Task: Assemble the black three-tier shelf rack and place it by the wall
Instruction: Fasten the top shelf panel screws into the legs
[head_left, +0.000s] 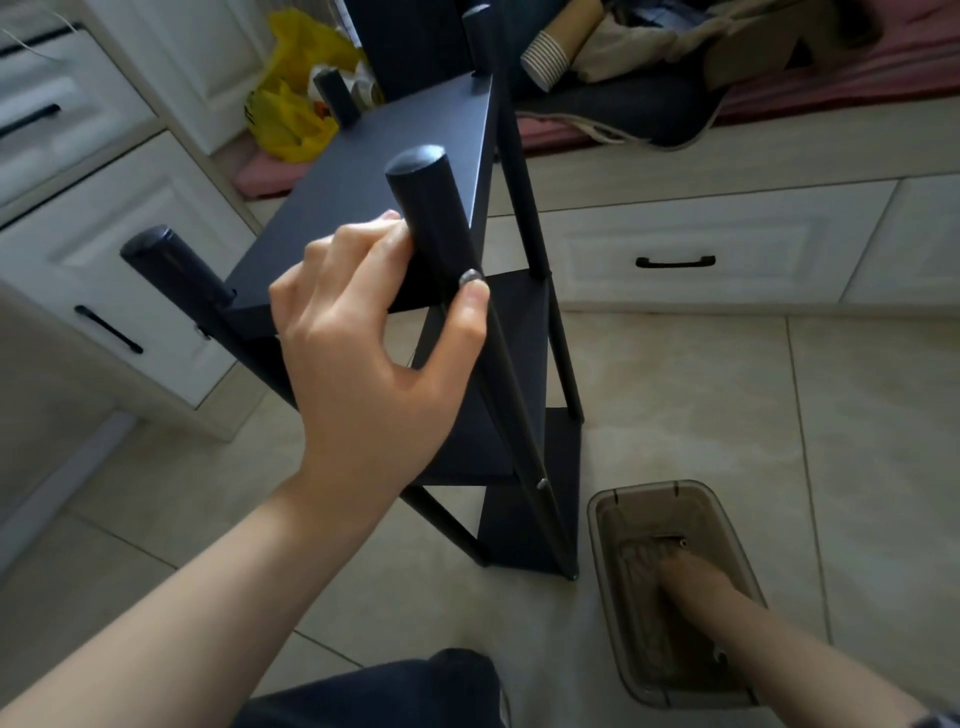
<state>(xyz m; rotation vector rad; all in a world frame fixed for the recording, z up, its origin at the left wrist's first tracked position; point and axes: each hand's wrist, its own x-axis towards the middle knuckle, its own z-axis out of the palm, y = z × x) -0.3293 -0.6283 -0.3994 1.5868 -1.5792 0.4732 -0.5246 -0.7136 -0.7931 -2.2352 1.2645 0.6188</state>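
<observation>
The black three-tier shelf rack (374, 171) stands upright on the tiled floor in the middle of the view, with four round posts sticking up above its top board. My left hand (363, 358) grips the near right post (431, 208) just below its rounded top, thumb on the right side and fingers wrapped round the left. My right hand (691, 577) reaches down into a translucent brown plastic box (602, 525) on the floor at the lower right. Its fingers are blurred against the box's contents, so what they touch is unclear.
White cabinets with black handles (675, 261) line the left and the far side. A yellow plastic bag (291, 104) lies behind the rack. Cardboard, a paper roll and dark cloth are piled on the pink-covered bench (883, 78) at the top right. My dark trouser leg (395, 696) is at the bottom.
</observation>
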